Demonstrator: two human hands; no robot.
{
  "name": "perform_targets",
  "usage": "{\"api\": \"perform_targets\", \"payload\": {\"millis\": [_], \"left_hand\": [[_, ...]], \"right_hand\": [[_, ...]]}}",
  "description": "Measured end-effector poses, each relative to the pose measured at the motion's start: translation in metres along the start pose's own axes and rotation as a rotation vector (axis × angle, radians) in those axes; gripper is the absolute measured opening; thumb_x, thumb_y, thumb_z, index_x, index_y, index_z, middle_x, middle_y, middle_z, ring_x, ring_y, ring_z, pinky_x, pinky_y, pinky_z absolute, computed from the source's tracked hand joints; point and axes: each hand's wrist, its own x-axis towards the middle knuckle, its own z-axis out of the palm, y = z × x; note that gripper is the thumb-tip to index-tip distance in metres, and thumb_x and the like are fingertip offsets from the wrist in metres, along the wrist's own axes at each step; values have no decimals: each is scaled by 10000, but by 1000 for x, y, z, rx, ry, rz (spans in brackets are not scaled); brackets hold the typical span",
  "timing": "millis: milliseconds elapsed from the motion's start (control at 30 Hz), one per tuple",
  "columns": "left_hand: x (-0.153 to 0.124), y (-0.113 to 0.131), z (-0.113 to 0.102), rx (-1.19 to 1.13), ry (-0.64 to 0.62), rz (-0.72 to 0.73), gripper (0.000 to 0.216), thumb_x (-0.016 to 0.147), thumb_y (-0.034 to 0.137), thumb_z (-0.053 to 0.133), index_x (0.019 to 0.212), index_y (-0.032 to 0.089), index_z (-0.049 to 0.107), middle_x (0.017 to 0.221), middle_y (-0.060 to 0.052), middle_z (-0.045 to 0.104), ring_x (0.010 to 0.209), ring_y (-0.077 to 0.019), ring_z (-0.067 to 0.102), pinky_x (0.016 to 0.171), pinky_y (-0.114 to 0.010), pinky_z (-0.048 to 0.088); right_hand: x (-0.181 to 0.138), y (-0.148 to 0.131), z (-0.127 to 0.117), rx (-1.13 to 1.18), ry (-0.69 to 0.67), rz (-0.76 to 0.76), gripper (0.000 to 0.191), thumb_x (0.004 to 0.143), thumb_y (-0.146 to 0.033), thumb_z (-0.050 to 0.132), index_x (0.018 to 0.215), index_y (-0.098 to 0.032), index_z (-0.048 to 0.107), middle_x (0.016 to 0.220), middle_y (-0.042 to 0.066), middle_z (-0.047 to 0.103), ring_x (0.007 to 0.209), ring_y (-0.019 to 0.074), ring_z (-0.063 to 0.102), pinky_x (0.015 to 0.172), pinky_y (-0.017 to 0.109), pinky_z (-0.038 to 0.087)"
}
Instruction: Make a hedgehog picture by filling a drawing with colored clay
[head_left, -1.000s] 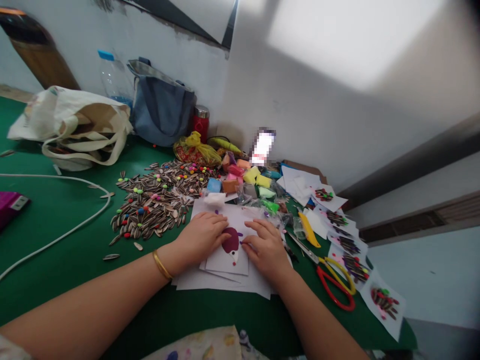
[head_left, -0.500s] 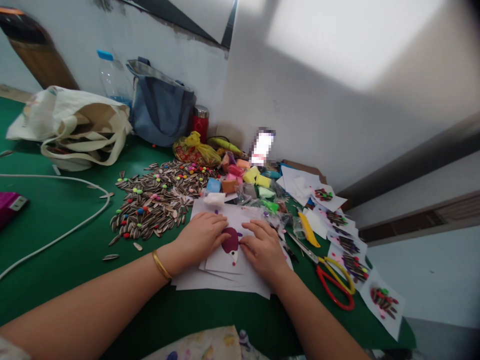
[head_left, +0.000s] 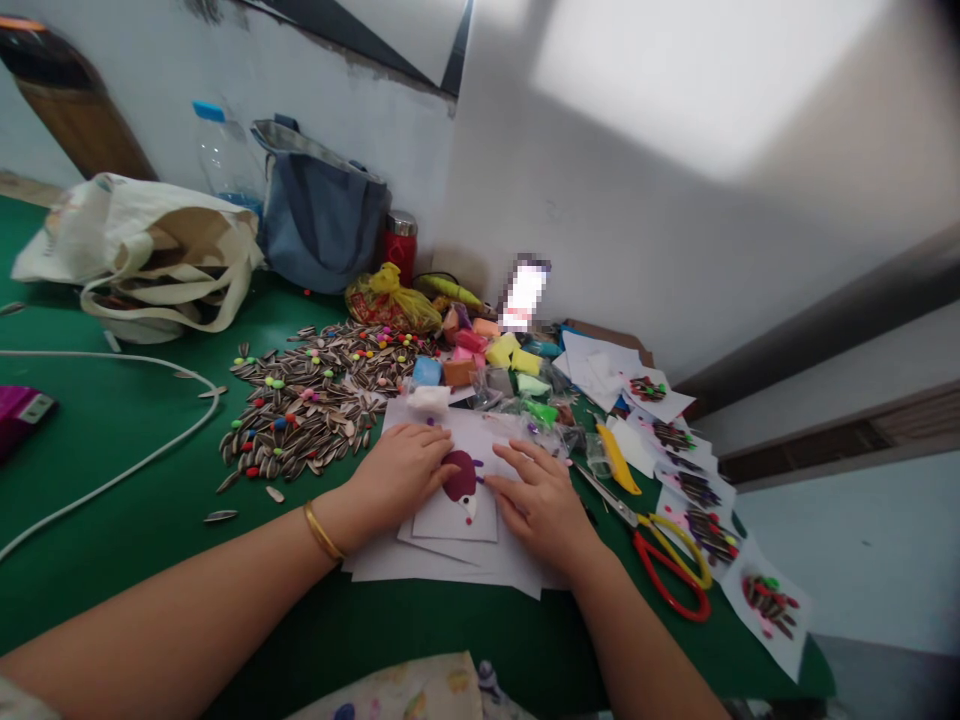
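Note:
A small white card [head_left: 442, 525] lies on a stack of white paper sheets [head_left: 375, 563]. On the card is a flat maroon clay animal [head_left: 460, 480] with a white pointed face, a dark eye, a red nose and small purple feet on its right side. My left hand [head_left: 409, 465] rests flat over the card's left part, its thumb touching the maroon body. Fingers spread, my right hand [head_left: 536, 500] is at the card's right edge, an index fingertip close beside the purple feet. Neither hand holds anything.
Striped sunflower seeds [head_left: 300, 420] with coloured ones are heaped at left. Clay blocks [head_left: 459, 372] in several colours sit behind the paper. Scissors [head_left: 667, 550] and a yellow tool [head_left: 617, 460] lie right, near finished cards [head_left: 769, 605]. Bags [head_left: 322, 215] and a phone [head_left: 525, 292] stand behind.
My right hand has shifted slightly right, off the clay animal's side, so its purple feet show more. My left hand stays nearly in place on the card.

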Motion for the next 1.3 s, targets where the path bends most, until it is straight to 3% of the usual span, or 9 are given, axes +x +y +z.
{"api": "perform_targets", "payload": {"millis": [167,400,933,1300], "left_hand": [[0,-2,1,-4,23,-13,286,936,348,585,1183,220,650,1253,-87,680,1200,-278,587,1019,-450,416],[0,-3,1,-17,15,-16,296,932,350,585,1187,220,663,1269,-97,676,1187,-297,600,1017,-478,428],[3,-1,-6,17,-23,-17,316,946,365,572,1206,207,658,1282,-98,674,1193,-301,604,1017,-485,444],[2,-2,-4,-21,-2,-14,303,941,356,572,1188,209,668,1264,-102,681,1185,-302,605,1018,-483,441]], "right_hand": [[1,0,2,0,-17,24,316,874,-178,592,1153,-257,717,1409,59,577,1336,296,458,1081,489,393],[1,1,7,2,-33,8,337,847,-186,614,1147,-296,720,1428,52,559,1343,302,452,1068,503,393],[3,0,5,-5,-1,2,267,866,-233,630,1092,-321,741,1431,54,555,1342,302,452,1045,505,383],[4,2,4,52,84,10,226,874,-231,611,1041,-285,754,1368,40,611,1326,279,472,1071,481,373]]}}
